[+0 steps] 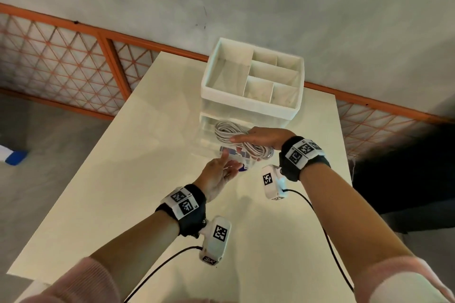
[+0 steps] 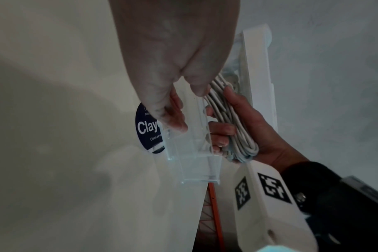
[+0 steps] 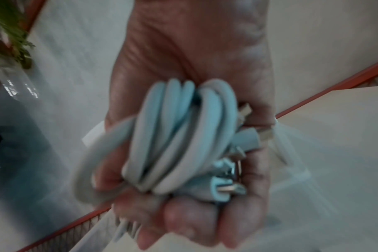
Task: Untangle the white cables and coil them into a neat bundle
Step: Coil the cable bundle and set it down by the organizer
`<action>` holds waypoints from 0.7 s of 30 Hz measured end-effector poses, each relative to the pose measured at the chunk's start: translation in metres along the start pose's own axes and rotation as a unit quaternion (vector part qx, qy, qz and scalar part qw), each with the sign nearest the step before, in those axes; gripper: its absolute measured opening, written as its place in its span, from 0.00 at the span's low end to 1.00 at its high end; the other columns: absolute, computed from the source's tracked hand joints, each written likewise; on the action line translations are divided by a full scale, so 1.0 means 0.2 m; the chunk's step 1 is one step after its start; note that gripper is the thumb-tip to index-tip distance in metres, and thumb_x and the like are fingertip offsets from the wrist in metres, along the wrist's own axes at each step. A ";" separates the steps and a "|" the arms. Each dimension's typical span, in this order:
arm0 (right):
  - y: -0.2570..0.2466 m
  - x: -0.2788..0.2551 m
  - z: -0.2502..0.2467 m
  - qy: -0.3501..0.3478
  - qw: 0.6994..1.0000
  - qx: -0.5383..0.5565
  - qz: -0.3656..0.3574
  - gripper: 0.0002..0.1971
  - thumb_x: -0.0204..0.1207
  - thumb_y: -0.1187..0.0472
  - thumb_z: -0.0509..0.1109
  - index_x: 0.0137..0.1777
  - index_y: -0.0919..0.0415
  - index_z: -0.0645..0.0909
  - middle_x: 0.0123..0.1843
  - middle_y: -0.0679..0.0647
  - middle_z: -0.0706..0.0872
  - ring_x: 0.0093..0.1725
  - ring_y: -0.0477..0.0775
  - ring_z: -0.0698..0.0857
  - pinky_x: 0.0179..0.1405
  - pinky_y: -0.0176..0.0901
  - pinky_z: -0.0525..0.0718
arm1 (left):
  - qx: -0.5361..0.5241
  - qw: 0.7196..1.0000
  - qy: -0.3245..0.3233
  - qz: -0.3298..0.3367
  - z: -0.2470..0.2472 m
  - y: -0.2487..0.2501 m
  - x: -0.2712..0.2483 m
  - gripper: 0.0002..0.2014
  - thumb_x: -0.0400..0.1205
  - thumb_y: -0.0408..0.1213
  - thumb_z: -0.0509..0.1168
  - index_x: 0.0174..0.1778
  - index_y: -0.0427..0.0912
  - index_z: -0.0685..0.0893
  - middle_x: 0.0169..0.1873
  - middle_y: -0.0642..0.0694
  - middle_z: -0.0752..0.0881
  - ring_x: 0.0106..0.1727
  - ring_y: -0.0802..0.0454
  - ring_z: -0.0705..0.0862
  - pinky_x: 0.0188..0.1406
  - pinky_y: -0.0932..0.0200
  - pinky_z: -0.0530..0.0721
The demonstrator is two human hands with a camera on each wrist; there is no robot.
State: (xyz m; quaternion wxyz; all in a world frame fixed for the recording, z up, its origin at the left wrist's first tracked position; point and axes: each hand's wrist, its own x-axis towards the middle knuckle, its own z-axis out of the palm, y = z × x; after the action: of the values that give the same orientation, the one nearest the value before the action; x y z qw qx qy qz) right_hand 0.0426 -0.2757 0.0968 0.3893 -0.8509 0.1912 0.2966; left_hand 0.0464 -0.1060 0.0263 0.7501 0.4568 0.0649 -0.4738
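Observation:
A coiled bundle of white cables (image 1: 230,131) is gripped in my right hand (image 1: 258,135), fingers curled under it and thumb over it. The right wrist view shows the loops (image 3: 179,136) lying in the palm (image 3: 194,51), with several metal plug ends beside them. The bundle hangs just above a clear plastic drawer (image 1: 208,141) that is pulled out of a white organizer (image 1: 246,103). My left hand (image 1: 221,172) pinches the drawer's clear front wall (image 2: 192,162) between its thumb (image 2: 197,85) and fingers (image 2: 173,117).
The organizer has several open compartments on top and stands at the far side of a cream table (image 1: 123,192). A round blue sticker (image 2: 147,129) shows through the drawer. An orange lattice fence (image 1: 61,61) runs behind the table. A plant (image 3: 9,34) stands off to one side.

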 end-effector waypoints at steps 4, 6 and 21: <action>0.04 0.07 -0.01 -0.014 0.999 -0.021 0.031 0.31 0.69 0.30 0.65 0.51 0.59 0.87 0.47 0.56 0.90 0.44 0.53 0.87 0.57 0.48 0.81 | -0.013 1.000 0.005 -0.004 0.00 0.00 0.00 0.20 0.85 0.46 0.54 0.59 0.30 0.75 0.47 0.39 0.83 0.46 0.51 0.85 0.48 0.63 0.84; 0.07 0.10 0.00 -0.006 0.999 -0.009 0.039 0.28 0.69 0.30 0.65 0.47 0.56 0.87 0.44 0.52 0.90 0.44 0.52 0.87 0.51 0.43 0.81 | -0.023 1.000 0.006 -0.007 -0.01 0.00 0.01 0.20 0.85 0.46 0.55 0.59 0.30 0.74 0.47 0.38 0.83 0.46 0.52 0.86 0.46 0.64 0.85; 0.16 0.21 0.19 0.239 0.963 0.121 -0.020 0.33 0.70 0.32 0.64 0.69 0.53 0.78 0.65 0.54 0.85 0.65 0.56 0.82 0.66 0.50 0.77 | -0.054 0.998 0.020 -0.016 0.00 0.00 0.01 0.15 0.84 0.44 0.58 0.46 0.33 0.77 0.47 0.37 0.84 0.46 0.51 0.87 0.43 0.66 0.87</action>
State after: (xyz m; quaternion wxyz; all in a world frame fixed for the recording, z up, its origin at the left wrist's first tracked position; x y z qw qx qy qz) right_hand 0.0429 -0.2704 0.0325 0.4384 -0.8469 0.2965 0.0517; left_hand 0.0481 -0.1067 0.0254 0.7644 0.4241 0.1125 -0.4725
